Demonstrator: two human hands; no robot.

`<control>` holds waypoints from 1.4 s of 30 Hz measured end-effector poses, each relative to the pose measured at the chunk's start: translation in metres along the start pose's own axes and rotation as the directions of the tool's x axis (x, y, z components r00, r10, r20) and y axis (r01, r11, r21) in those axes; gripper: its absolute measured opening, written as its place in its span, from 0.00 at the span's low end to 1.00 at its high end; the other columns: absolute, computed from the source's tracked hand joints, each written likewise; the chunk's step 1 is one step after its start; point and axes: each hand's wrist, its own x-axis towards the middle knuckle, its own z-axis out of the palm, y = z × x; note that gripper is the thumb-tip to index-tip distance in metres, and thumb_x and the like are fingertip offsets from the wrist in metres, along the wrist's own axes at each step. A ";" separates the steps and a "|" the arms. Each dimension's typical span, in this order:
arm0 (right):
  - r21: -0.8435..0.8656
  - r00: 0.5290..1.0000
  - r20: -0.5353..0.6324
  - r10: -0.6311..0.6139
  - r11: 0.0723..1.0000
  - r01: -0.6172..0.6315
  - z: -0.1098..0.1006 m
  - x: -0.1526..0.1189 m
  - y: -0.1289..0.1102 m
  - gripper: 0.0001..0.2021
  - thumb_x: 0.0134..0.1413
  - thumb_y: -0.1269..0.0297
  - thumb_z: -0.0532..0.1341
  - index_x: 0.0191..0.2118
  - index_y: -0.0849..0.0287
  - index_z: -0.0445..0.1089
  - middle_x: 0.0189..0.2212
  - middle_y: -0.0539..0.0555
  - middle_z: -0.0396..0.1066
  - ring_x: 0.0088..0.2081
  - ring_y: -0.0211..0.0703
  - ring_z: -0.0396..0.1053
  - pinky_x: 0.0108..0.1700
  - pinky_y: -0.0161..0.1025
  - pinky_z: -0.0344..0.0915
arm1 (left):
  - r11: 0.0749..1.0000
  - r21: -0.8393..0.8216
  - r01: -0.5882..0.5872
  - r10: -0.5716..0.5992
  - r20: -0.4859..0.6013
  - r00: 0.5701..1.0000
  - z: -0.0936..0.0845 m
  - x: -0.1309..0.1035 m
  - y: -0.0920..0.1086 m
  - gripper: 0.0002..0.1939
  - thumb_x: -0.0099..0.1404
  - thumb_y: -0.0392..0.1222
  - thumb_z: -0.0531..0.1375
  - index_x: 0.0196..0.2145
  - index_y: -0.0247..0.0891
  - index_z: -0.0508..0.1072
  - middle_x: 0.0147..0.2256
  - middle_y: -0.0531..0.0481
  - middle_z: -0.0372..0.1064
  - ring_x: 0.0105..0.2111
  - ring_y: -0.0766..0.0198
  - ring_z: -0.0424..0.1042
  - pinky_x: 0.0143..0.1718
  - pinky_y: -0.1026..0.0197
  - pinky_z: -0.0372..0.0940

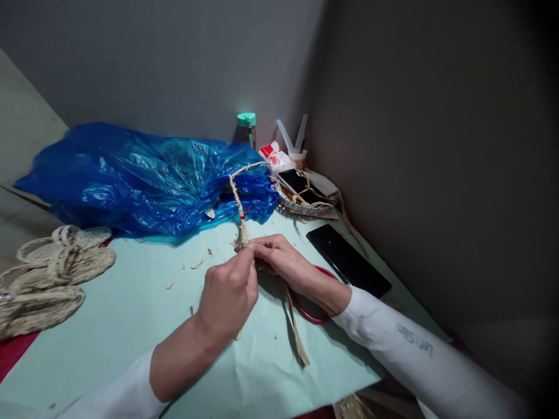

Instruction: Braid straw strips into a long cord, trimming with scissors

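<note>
A pale plaited cord of dried plant fibre (238, 201) runs from the blue bag down to my hands, with a red tie round it. At its lower end, my left hand (229, 291) is closed in a pinch, its knuckles toward me. My right hand (279, 259) is closed on the same end from the right, fingertips touching those of the left. Exactly how the strands lie between the fingers is hidden. Below the right hand, a flat loose fibre strip (297, 334) hangs toward the table. Under the right wrist lies a red ring-shaped thing (321, 320), partly covered.
Coiled plaited cords (82, 262) lie at the left. A crumpled blue plastic bag (144, 174) fills the back. Behind right are a tray (301, 208) holding a phone and fibre strips, a cup (297, 159), and a teal-lidded jar (247, 120). A black phone (349, 259) lies right.
</note>
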 end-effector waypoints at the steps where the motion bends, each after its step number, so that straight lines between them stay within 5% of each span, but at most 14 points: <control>1: 0.050 1.000 -0.005 0.016 0.999 -0.016 0.000 0.000 0.001 0.12 0.55 0.61 0.58 0.25 0.63 0.68 0.18 0.44 0.54 0.21 0.31 0.48 0.25 0.33 0.46 | 0.999 0.016 -0.030 0.030 0.018 0.999 0.000 -0.002 0.001 0.06 0.58 0.35 0.57 0.27 0.42 0.74 0.23 0.48 0.69 0.22 0.59 0.65 0.28 0.60 0.51; 6: 0.147 1.000 -0.021 -0.006 0.989 0.009 -0.002 -0.003 0.001 0.12 0.54 0.61 0.60 0.26 0.64 0.69 0.22 0.47 0.62 0.22 0.31 0.52 0.26 0.33 0.49 | 0.989 0.031 -0.148 0.148 0.003 0.989 -0.018 0.003 0.002 0.07 0.59 0.40 0.60 0.24 0.41 0.73 0.24 0.47 0.70 0.28 0.57 0.66 0.34 0.58 0.55; 9: 0.130 0.999 -0.018 0.028 0.991 -0.026 -0.002 -0.004 0.001 0.14 0.56 0.60 0.59 0.24 0.63 0.66 0.20 0.46 0.58 0.20 0.30 0.47 0.23 0.33 0.44 | 0.996 -0.072 0.048 -0.055 -0.104 0.993 -0.028 0.020 -0.006 0.10 0.64 0.42 0.55 0.29 0.40 0.73 0.30 0.47 0.70 0.34 0.57 0.66 0.39 0.58 0.57; 11: 0.159 0.999 0.017 0.030 0.987 -0.033 -0.001 -0.004 0.002 0.13 0.57 0.60 0.58 0.25 0.63 0.65 0.21 0.46 0.58 0.20 0.29 0.47 0.23 0.32 0.43 | 0.925 -0.312 0.216 -0.209 0.056 0.976 -0.028 0.030 -0.013 0.07 0.62 0.43 0.58 0.37 0.40 0.72 0.36 0.48 0.70 0.35 0.59 0.67 0.38 0.59 0.60; 13: 0.208 0.997 0.080 0.016 0.978 -0.032 0.000 -0.004 0.001 0.12 0.58 0.62 0.56 0.27 0.62 0.64 0.23 0.47 0.59 0.21 0.30 0.51 0.24 0.31 0.46 | 0.746 -0.518 0.419 -0.261 0.352 0.899 -0.023 0.035 -0.017 0.08 0.60 0.43 0.59 0.37 0.38 0.70 0.32 0.50 0.68 0.29 0.64 0.66 0.32 0.62 0.61; 15: 0.212 0.991 0.127 0.038 0.975 -0.064 0.000 -0.004 -0.002 0.11 0.59 0.62 0.56 0.28 0.61 0.63 0.24 0.47 0.58 0.22 0.30 0.52 0.25 0.31 0.48 | 0.571 -0.592 0.569 -0.252 0.532 0.808 -0.017 0.036 -0.018 0.07 0.60 0.42 0.60 0.33 0.35 0.68 0.27 0.52 0.64 0.21 0.71 0.57 0.22 0.67 0.54; 21: -0.205 0.976 0.217 0.022 0.979 0.023 -0.008 -0.005 -0.012 0.13 0.63 0.62 0.51 0.31 0.62 0.66 0.26 0.49 0.63 0.23 0.32 0.51 0.26 0.33 0.49 | 0.416 -0.599 0.684 -0.259 0.643 0.720 -0.016 0.033 -0.023 0.06 0.60 0.38 0.60 0.33 0.32 0.68 0.23 0.53 0.62 0.16 0.79 0.42 0.17 0.70 0.36; 23: -0.440 0.975 0.220 -0.023 0.890 0.121 -0.009 -0.008 -0.014 0.12 0.63 0.65 0.50 0.33 0.62 0.67 0.28 0.52 0.67 0.26 0.34 0.56 0.30 0.33 0.52 | 0.414 -0.590 0.693 -0.287 0.638 0.715 -0.017 0.032 -0.025 0.06 0.58 0.38 0.62 0.32 0.32 0.69 0.21 0.56 0.59 0.16 0.79 0.42 0.17 0.69 0.35; 27: -0.844 0.994 0.092 -0.065 0.525 0.112 -0.007 -0.014 -0.017 0.09 0.62 0.68 0.50 0.34 0.60 0.66 0.22 0.50 0.64 0.22 0.35 0.53 0.27 0.35 0.46 | 0.588 -0.526 0.615 -0.361 0.510 0.781 -0.014 0.028 -0.026 0.06 0.57 0.39 0.61 0.27 0.33 0.70 0.20 0.53 0.63 0.15 0.77 0.47 0.17 0.66 0.38; 32: -0.973 0.997 0.016 -0.079 0.226 0.034 0.000 -0.020 -0.023 0.10 0.62 0.64 0.49 0.33 0.60 0.65 0.20 0.52 0.66 0.19 0.37 0.56 0.25 0.38 0.40 | 0.751 -0.430 0.501 -0.391 0.322 0.862 -0.006 0.021 -0.023 0.08 0.56 0.40 0.61 0.24 0.34 0.72 0.20 0.52 0.68 0.17 0.73 0.54 0.19 0.66 0.45; 37: -0.996 0.997 0.026 -0.076 0.088 0.033 0.019 -0.028 -0.020 0.10 0.62 0.67 0.47 0.38 0.60 0.64 0.25 0.55 0.70 0.23 0.45 0.65 0.25 0.40 0.39 | 0.685 -0.494 0.535 -0.446 0.297 0.844 -0.002 0.018 -0.018 0.06 0.56 0.40 0.60 0.28 0.34 0.74 0.12 0.58 0.59 0.15 0.72 0.52 0.19 0.66 0.45; 42: -0.995 0.993 0.090 -0.081 0.033 0.093 0.029 -0.035 -0.017 0.09 0.58 0.72 0.48 0.41 0.60 0.63 0.28 0.55 0.71 0.23 0.46 0.66 0.25 0.40 0.38 | 0.512 -0.606 0.609 -0.436 0.428 0.792 -0.007 0.016 -0.016 0.06 0.57 0.38 0.59 0.30 0.33 0.73 0.15 0.56 0.62 0.16 0.74 0.50 0.19 0.67 0.41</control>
